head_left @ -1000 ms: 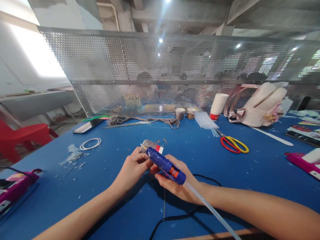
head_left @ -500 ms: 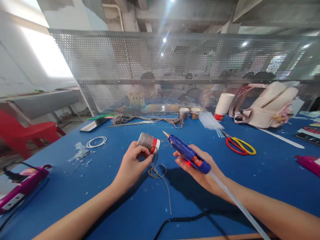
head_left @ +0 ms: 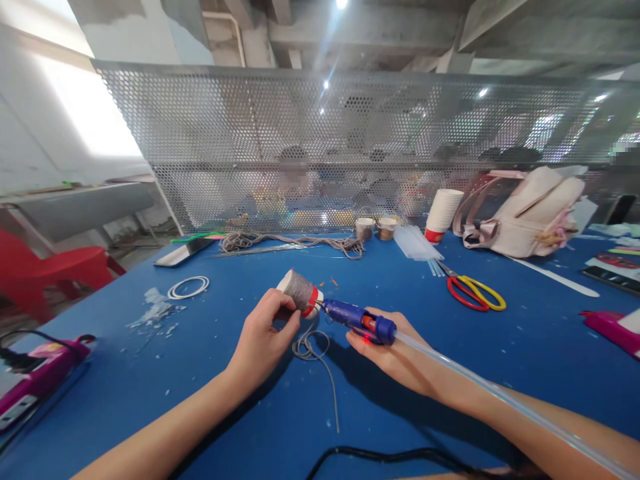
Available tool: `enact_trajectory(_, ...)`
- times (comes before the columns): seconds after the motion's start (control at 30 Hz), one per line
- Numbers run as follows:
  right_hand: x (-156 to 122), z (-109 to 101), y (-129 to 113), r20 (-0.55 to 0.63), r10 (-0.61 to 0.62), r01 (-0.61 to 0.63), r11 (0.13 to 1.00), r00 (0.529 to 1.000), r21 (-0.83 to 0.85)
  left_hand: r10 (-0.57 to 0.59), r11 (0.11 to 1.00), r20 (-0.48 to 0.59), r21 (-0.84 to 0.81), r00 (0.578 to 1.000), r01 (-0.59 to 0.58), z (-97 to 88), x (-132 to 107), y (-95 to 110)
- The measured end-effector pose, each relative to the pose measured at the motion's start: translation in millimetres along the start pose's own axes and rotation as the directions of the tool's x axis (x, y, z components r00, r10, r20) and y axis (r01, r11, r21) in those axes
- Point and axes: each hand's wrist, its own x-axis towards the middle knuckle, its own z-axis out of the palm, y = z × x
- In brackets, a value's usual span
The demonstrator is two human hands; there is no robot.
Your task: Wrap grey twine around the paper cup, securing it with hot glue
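Note:
My left hand grips a paper cup wrapped in grey cord, held on its side just above the blue table. Its red rim faces right. My right hand holds a blue hot glue gun. The gun's nozzle touches the cup near the red rim. A clear glue stick sticks out of the gun's back toward me. A loose end of grey cord hangs from the cup and curls on the table.
Red-and-yellow scissors, a stack of paper cups, a pink bag and clear glue sticks lie at the right rear. A cord bundle and white ring lie left. A magenta power strip sits at the left edge.
The glue gun swung back down and left, so its nozzle now meets the cup. The cup tilted slightly in my left hand. The camera view shifted a little.

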Motion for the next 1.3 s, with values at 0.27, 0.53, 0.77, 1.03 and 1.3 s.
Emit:
enact_trajectory(0.27,2,5,3,-0.008,-0.038,0.037,0.999,0.999,-0.036,-0.003,1.000,0.033,0.024,0.999,0.003,0.4,-1,5)
enact_trajectory(0.53,3,10,12,0.006,-0.163,0.163,0.987,0.987,-0.014,-0.007,1.000,0.038,0.025,0.999,0.006,0.4,-2,3)
enact_trajectory(0.77,2,10,11,-0.027,-0.194,0.192,0.979,0.981,-0.069,-0.004,1.000,0.045,0.028,0.999,0.002,1.6,-1,4)
enact_trajectory(1.03,3,7,10,-0.025,-0.140,0.139,0.989,0.990,-0.042,-0.032,0.999,0.033,0.019,0.999,0.031,-0.2,-2,4)
enact_trajectory(1.3,2,2,2,0.003,-0.069,0.069,0.998,0.998,-0.012,-0.126,0.989,0.003,-0.072,0.992,0.126,1.4,-2,3)
